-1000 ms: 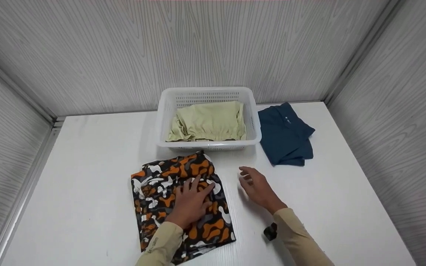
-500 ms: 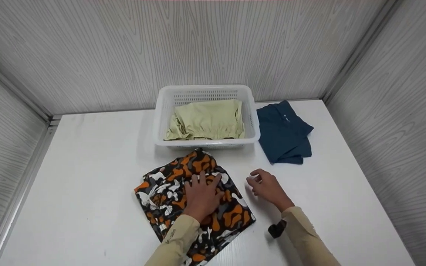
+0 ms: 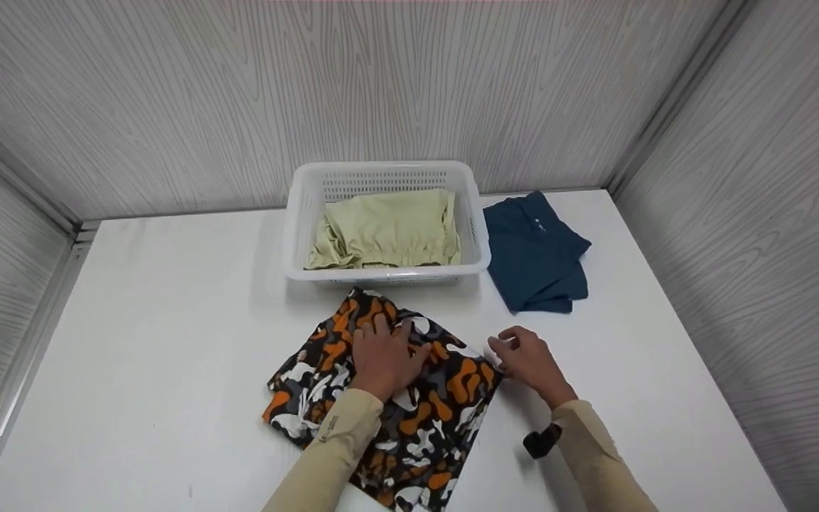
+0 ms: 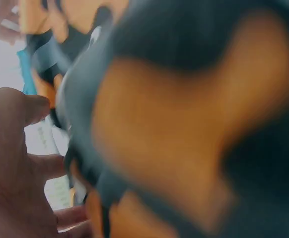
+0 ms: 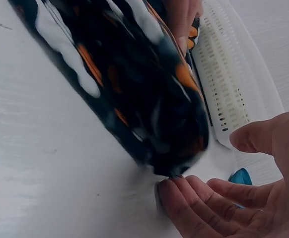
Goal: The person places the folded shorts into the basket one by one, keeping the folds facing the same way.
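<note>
A folded garment (image 3: 463, 384) with an orange, black, grey and white camouflage print lies turned at an angle on the white table. My left hand (image 3: 384, 359) rests on its upper part with fingers spread. At the right corner of the cloth is my right hand (image 3: 532, 364). In the right wrist view, this hand's fingertips (image 5: 169, 193) meet the garment's lower end, while the thumb (image 5: 251, 138) stands well apart from them. Blurred cloth (image 4: 164, 139) fills most of the left wrist view, with the left fingers (image 4: 50, 166) along its edge.
Behind the garment stands a white plastic basket (image 3: 388, 273) holding a folded pale green garment (image 3: 392, 227). A folded dark blue garment (image 3: 537, 252) lies to the basket's right. Grey wood-grain panels (image 3: 374, 85) enclose the back and sides of the table (image 3: 168, 355).
Under my left hand, the camouflage garment has turned counterclockwise, its right corner swinging up and right to my right fingertips. My right hand has shifted slightly right.
</note>
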### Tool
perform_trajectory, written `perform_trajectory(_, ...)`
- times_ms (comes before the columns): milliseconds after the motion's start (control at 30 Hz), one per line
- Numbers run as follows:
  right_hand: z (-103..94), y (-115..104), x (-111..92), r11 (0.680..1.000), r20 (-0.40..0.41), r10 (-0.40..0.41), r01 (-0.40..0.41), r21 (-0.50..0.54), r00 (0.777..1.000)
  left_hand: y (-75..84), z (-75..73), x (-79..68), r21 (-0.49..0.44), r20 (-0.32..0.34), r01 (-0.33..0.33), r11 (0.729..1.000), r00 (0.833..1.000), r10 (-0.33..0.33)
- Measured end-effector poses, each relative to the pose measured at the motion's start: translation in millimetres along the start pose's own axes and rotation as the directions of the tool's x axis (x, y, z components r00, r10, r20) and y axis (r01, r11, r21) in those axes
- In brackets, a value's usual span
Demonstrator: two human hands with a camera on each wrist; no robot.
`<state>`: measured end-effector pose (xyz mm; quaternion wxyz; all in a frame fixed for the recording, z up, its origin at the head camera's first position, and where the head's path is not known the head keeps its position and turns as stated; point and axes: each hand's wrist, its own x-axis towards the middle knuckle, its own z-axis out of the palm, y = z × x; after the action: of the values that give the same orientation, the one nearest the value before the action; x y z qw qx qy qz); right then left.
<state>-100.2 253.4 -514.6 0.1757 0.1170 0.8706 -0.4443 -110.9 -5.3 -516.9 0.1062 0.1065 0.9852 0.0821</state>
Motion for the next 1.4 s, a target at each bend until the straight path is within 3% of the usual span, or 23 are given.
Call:
perform_trajectory(100, 0.4, 0, -3, 1.0, 0.011, -0.023, 0.023, 0.011, 1.0, -22.4, -13.1, -8.6, -0.094, -0.03, -0.076, 0.993, 0.997, 0.073)
perform_trajectory(233, -4.8, -1, -9, 1.0, 0.063, -0.01, 0.011, -0.016, 0.998, -61.9, -19.2, -33.6, -0.092, -0.079, -0.182, 0.979, 0.981, 0.175)
perform_trajectory(333, -8.6, -5, -12, 0.998, 0.117, 0.032, -0.024, -0.064, 0.993, -83.8, -8.9, -48.5, -0.094, -0.068, -0.203, 0.975, 0.978, 0.197)
perform_trajectory(433, -9.4, -7, -13, 0.996, 0.163, 0.048, -0.035, -0.081, 0.986, -92.7, 6.4, -55.9, -0.138, -0.082, -0.204, 0.969, 0.978, 0.194)
perform_trajectory(600, -7.2, -9, -9, 0.997, 0.157, 0.069, -0.064, -0.033, 0.985, -88.8, 25.3, -57.9, -0.232, -0.126, -0.145, 0.962, 0.985, 0.118)
perform_trajectory(800, -5.6, -12, -3, 0.973, 0.136, 0.097, -0.123, 0.195, 0.986, -76.0, 32.5, -59.5, -0.321, -0.096, -0.041, 0.946, 0.995, 0.01)
perform_trajectory(967, 1.5, -10, -1, 0.879, 0.245, 0.095, -0.197, 0.435, 0.965, -63.2, 34.5, -59.3, -0.374, -0.058, 0.055, 0.926, 0.995, -0.083)
perform_trajectory(1067, 7.9, -8, 0, 0.807, 0.321, 0.045, -0.224, 0.546, 0.946, -54.7, 36.8, -56.8, -0.384, -0.044, 0.108, 0.917, 0.99, -0.135)
perform_trajectory(1133, 11.5, -6, 0, 0.779, 0.351, 0.013, -0.23, 0.584, 0.936, -49.2, 37.7, -54.5, -0.406, -0.047, 0.132, 0.904, 0.985, -0.165)
perform_trajectory(1267, 18.8, -5, -1, 0.757, 0.386, -0.036, -0.227, 0.612, 0.922, -40.0, 38.3, -49.5, -0.484, -0.038, 0.171, 0.858, 0.976, -0.215)
perform_trajectory(1400, 26.5, -8, -2, 0.772, 0.386, -0.049, -0.21, 0.6, 0.921, -36.6, 36.3, -46.6, -0.615, -0.031, 0.177, 0.768, 0.968, -0.248)
